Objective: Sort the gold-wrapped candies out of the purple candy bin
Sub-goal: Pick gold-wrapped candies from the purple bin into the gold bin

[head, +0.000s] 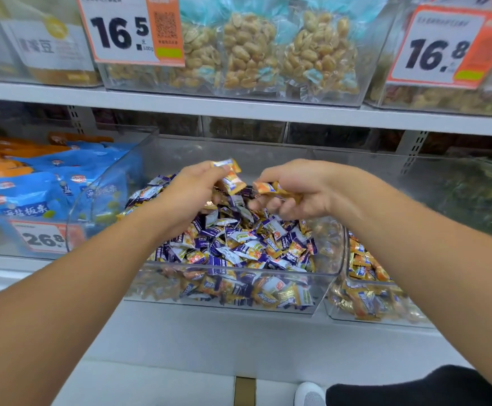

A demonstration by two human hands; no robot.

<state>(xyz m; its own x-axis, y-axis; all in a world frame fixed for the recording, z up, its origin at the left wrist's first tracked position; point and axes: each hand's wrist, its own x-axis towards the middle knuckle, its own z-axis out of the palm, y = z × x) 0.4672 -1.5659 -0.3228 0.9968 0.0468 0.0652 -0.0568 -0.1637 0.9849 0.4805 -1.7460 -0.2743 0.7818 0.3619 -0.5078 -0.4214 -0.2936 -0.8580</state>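
Both hands are reaching over the clear purple candy bin (pixel 323 276), which is sitting on the lower shelf (pixel 209 332) near its front edge. The left hand (pixel 192 194) is pinching gold-wrapped candies (pixel 230 178) between thumb and fingertips, holding them just above the heap. The right hand (pixel 294 191) is curling its fingers around another gold-wrapped candy (pixel 268 188), with the wrapper's end poking out toward the left hand. The two hands are hanging close together over the back half of the bin.

Inside the bin, purple-wrapped candies (pixel 227 247) are lying piled with gold ones mixed among them. Just beside it toward the shelf's right end, a second clear bin (pixel 338 315) is holding gold-wrapped candies only. Toward the left end, a bin of blue snack packets (pixel 33 197) is standing behind a price tag (pixel 42 237) reading 26.8. On the upper shelf (pixel 238 108), bagged peanuts (pixel 268 54) are sitting between price tags marked 16.5 (pixel 121 33) and 16.8 (pixel 435 54).
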